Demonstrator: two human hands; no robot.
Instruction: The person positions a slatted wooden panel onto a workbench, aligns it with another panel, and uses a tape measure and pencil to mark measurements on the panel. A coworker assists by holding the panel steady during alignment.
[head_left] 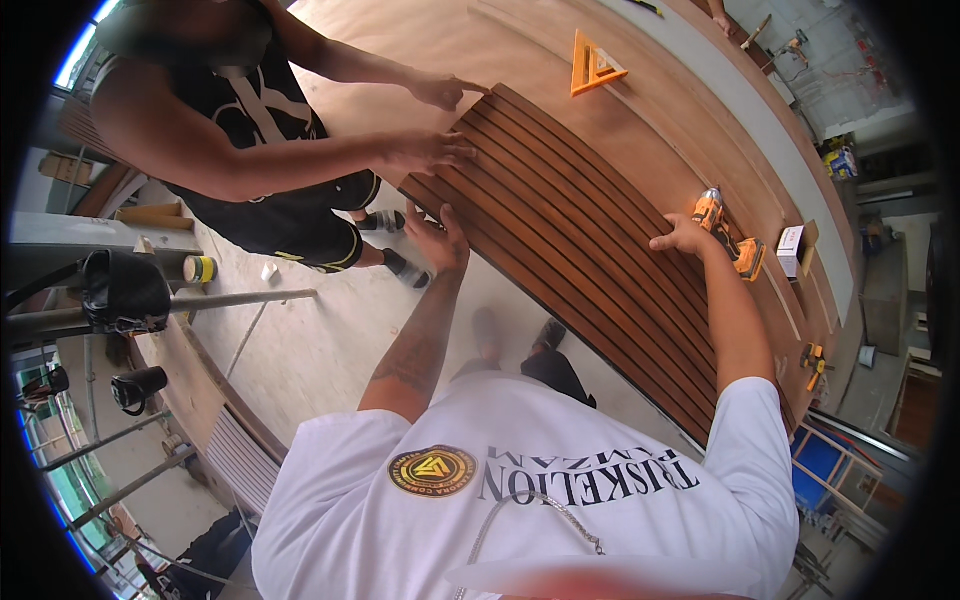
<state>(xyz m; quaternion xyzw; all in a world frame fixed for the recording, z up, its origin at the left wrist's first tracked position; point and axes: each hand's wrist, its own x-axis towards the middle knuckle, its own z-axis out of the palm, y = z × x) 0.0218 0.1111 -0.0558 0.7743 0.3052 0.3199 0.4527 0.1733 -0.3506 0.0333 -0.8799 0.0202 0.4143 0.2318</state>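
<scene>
A long brown slatted wood panel (pixel 590 215) lies slanted in front of me, overhanging the near edge of a plywood-topped table (pixel 540 50). My left hand (pixel 440 240) holds its near-left edge, with the thumb on top and the other fingers partly hidden. On the far long edge, my right hand (pixel 685 237) grips the panel. Across from me, a co-worker's one hand (pixel 430 150) rests on the panel's left end. The co-worker's other hand (pixel 445 92) points a finger at the far corner. An orange cordless drill (pixel 712 215) lies just beyond my right hand.
An orange speed square (pixel 590 70) stands on the table's far part. A small open box (pixel 792 250) and a yellow-black tool (pixel 815 365) are at the right. Metal pipes (pixel 250 298) with a black bag (pixel 125 290) stand at left. The co-worker (pixel 270 140) occupies the far left.
</scene>
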